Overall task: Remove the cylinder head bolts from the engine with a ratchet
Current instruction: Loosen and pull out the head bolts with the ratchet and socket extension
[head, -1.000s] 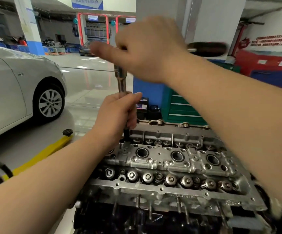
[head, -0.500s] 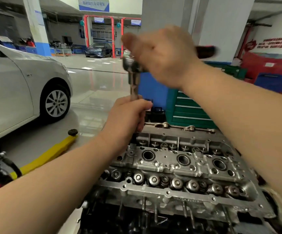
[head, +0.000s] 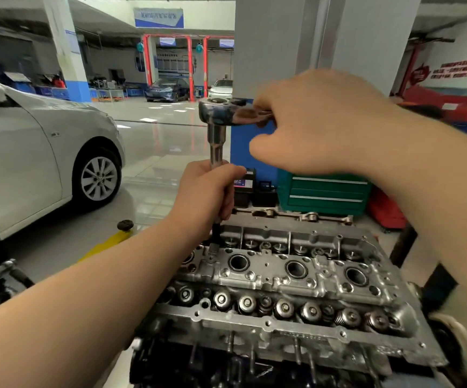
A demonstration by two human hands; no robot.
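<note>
The engine's aluminium cylinder head (head: 296, 273) fills the lower middle, with valve springs in rows and three round plug wells. A chrome ratchet (head: 221, 112) stands over its far left corner on a long vertical extension bar (head: 216, 147). My left hand (head: 207, 191) grips the extension partway down; below it a dark socket (head: 216, 233) reaches into the head. My right hand (head: 310, 121) grips the ratchet handle, which runs to the right and is hidden under the fingers. The bolt under the socket is hidden.
A silver car (head: 39, 152) stands at the left with a yellow lift arm (head: 106, 242) on the floor beside it. Behind the engine are a green tool cabinet (head: 324, 191), a blue and grey pillar (head: 296, 51) and dark boxes (head: 250, 189).
My right hand has swung the ratchet handle from the left round to the right, so the ratchet head now shows. My left hand keeps its grip on the extension.
</note>
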